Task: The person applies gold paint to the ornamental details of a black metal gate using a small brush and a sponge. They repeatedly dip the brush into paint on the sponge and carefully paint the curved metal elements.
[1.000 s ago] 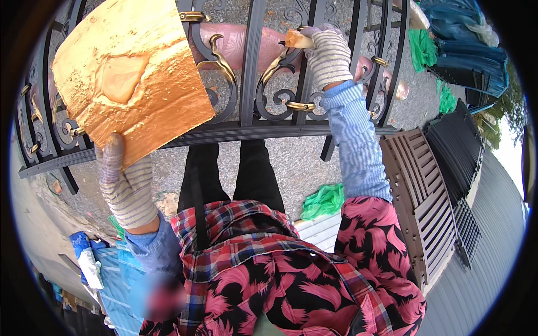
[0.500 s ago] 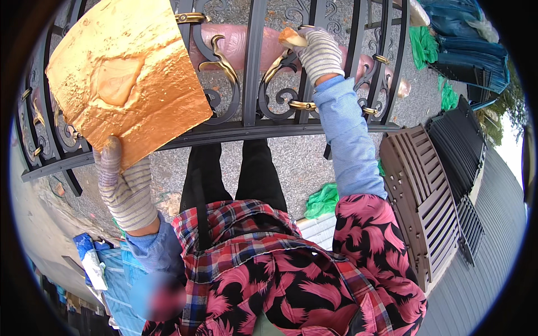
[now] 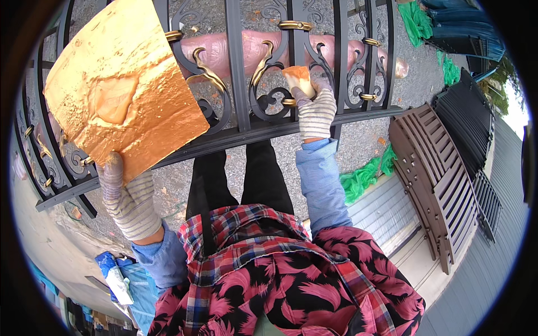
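Observation:
My left hand [image 3: 130, 197], in a striped work glove, grips the lower corner of a flat board [image 3: 120, 95] thickly coated with gold paint and holds it up at the left. My right hand [image 3: 315, 110], also gloved, holds a small sponge [image 3: 298, 78] stained gold. The sponge presses against a gold-tipped scroll of a black wrought-iron fence panel [image 3: 241, 67] lying in front of me. Several scroll ends and collars on the panel are gold.
A pink wrapped cylinder [image 3: 280, 47] lies behind the bars. Brown metal fence panels [image 3: 443, 185] are stacked at the right, with green plastic [image 3: 364, 173] beside them. Gravel ground shows under the fence. A blue bag [image 3: 120, 274] sits at the lower left.
My right hand has moved down and left along the ironwork with the sponge, from an upper scroll to a lower one. The left hand still holds the gold board up.

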`<act>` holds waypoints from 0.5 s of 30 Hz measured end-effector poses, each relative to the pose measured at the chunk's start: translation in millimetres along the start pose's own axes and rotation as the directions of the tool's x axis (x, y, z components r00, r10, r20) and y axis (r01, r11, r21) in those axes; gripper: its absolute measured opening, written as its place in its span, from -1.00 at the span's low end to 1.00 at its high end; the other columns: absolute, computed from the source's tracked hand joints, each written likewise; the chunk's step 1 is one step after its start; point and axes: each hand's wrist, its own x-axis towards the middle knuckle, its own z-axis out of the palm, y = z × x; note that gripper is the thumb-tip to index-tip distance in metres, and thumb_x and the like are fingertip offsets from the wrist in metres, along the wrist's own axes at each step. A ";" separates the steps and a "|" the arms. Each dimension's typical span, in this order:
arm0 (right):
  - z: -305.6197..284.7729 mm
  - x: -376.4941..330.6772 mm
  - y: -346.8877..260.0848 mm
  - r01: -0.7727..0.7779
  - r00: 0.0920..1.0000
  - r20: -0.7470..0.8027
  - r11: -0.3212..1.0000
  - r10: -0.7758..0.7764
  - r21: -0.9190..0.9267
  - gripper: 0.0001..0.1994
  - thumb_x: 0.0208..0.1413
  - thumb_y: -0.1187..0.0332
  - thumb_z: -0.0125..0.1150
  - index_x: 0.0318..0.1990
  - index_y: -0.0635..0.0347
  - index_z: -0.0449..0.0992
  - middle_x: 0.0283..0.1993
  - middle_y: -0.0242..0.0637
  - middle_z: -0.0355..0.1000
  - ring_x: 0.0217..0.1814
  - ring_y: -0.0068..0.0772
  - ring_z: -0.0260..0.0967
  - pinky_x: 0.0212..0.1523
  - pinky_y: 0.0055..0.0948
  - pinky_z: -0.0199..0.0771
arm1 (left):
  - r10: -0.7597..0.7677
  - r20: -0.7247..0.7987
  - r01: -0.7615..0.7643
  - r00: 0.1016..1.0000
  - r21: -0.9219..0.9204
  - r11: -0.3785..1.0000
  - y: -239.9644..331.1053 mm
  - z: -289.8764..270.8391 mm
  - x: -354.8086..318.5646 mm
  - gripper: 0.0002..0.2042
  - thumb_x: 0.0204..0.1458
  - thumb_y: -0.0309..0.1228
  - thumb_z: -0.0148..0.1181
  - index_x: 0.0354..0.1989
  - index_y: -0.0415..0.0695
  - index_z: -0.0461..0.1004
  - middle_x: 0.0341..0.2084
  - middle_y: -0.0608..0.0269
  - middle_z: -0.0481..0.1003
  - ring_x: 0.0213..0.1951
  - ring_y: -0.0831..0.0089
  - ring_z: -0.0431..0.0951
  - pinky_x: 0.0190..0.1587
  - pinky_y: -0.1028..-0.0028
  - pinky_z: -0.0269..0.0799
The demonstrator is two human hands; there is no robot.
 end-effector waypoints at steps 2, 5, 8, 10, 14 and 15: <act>4.2 -2.3 -6.3 0.033 0.999 0.003 0.998 -0.033 -0.048 -0.68 -0.32 0.40 0.32 -0.32 0.28 0.45 -0.35 -0.09 0.39 -0.32 -0.12 0.34 -0.24 -0.31 0.34 | -0.018 0.038 0.017 0.999 0.015 1.000 -0.1 -3.5 1.5 -0.47 -0.11 -0.39 0.13 0.09 -0.18 0.14 0.00 0.13 0.25 0.05 0.29 0.25 0.13 0.28 0.10; 15.7 -1.5 -5.6 0.048 0.999 -0.008 0.995 -0.049 -0.087 -0.66 -0.33 0.37 0.32 -0.30 0.21 0.44 -0.37 -0.11 0.38 -0.27 -0.10 0.32 -0.21 -0.26 0.32 | -0.038 0.037 0.036 0.999 0.033 0.999 -2.1 3.4 1.1 -0.46 -0.11 -0.39 0.13 0.10 -0.17 0.14 0.01 0.13 0.24 0.06 0.28 0.23 0.14 0.27 0.08; 24.2 -4.6 -9.0 0.091 0.994 0.081 0.957 -0.071 -0.275 -0.65 -0.35 0.35 0.32 -0.29 0.19 0.44 -0.32 -0.09 0.38 -0.24 -0.07 0.31 -0.20 -0.25 0.32 | -0.040 0.018 0.038 0.999 0.055 0.998 -0.8 4.6 -1.6 -0.46 -0.11 -0.40 0.13 0.10 -0.17 0.14 0.02 0.13 0.22 0.07 0.28 0.22 0.15 0.26 0.06; 22.4 -5.2 -9.6 0.104 0.992 0.100 0.954 -0.078 -0.282 -0.65 -0.35 0.34 0.32 -0.30 0.20 0.44 -0.32 -0.09 0.38 -0.24 -0.07 0.32 -0.21 -0.25 0.32 | -0.041 0.028 0.040 0.999 0.044 0.998 -0.9 7.8 -3.5 -0.45 -0.11 -0.40 0.14 0.10 -0.17 0.13 0.03 0.13 0.22 0.08 0.28 0.21 0.16 0.26 0.04; 11.6 0.8 -11.9 0.068 0.996 0.068 0.973 -0.055 -0.220 -0.66 -0.34 0.33 0.31 -0.31 0.22 0.44 -0.32 -0.10 0.38 -0.24 -0.09 0.32 -0.22 -0.25 0.33 | -0.037 0.005 0.037 0.999 0.040 0.999 -2.1 8.8 -2.4 -0.44 -0.11 -0.39 0.15 0.11 -0.18 0.12 0.04 0.13 0.20 0.09 0.28 0.19 0.18 0.25 0.01; 11.7 3.9 -14.8 0.045 0.998 0.051 0.972 -0.034 -0.231 -0.66 -0.34 0.34 0.31 -0.31 0.22 0.44 -0.32 -0.10 0.38 -0.24 -0.09 0.32 -0.21 -0.26 0.33 | -0.034 0.014 0.033 0.999 0.043 0.999 -2.0 9.1 -3.1 -0.44 -0.11 -0.39 0.15 0.11 -0.18 0.13 0.04 0.13 0.20 0.09 0.28 0.19 0.18 0.25 0.01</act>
